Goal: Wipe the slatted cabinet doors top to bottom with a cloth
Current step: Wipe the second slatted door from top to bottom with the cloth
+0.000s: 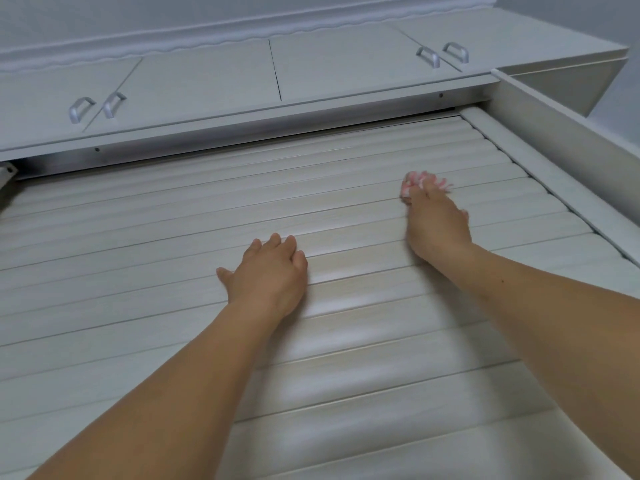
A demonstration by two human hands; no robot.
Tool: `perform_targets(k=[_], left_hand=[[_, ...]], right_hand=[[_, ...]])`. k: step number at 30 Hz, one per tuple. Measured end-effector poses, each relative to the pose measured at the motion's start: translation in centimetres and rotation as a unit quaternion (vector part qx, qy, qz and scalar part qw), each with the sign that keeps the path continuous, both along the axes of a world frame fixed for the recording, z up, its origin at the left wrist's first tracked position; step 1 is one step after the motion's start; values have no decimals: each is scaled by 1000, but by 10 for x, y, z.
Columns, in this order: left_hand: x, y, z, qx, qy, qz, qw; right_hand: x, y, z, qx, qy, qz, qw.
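Up near the top of the door, the right hand is curled around a small bunched pink and white cloth and presses it on the pale slatted cabinet door. The cloth pokes out past the fingertips, on the side away from the person. The left hand lies flat with fingers spread on a slat lower down, holding nothing. It looks like it just steadies the door. The slats run long from side to side, so a wipe would probably go along one slat, then drop to the next one. The cloth hand is near the right frame of the door, so most of that slat lies off to its left. Above the door sit flat white upper cupboards with silver handles.
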State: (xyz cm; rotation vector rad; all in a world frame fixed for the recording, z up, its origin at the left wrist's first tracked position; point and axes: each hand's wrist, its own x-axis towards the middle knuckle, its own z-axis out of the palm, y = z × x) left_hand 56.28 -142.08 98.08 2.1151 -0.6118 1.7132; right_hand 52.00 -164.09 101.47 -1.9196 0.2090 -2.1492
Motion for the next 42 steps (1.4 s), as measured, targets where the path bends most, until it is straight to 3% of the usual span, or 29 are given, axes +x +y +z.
perform_targets(k=[4,15,23,31,37,42], left_hand=[[-6,5,-3,-22,0,-19,1000],[1,6,-6,-57,-54,-86,993],[3,-5,-14,-60,-31,-66,996],[5,15,-17,77,-44,-105,990],[8,12,-14,116,-73,-136,981],[13,21,-23,81,-41,-46,995]], right_hand=[[10,42,2,-84,41,-23,995],[28,132,-21,-267,67,70,959],[17,76,-35,-195,72,72,976],[7,38,-41,-87,18,99,991],[31,108,-84,-230,9,106,967],[18,76,-83,-174,59,79,980]])
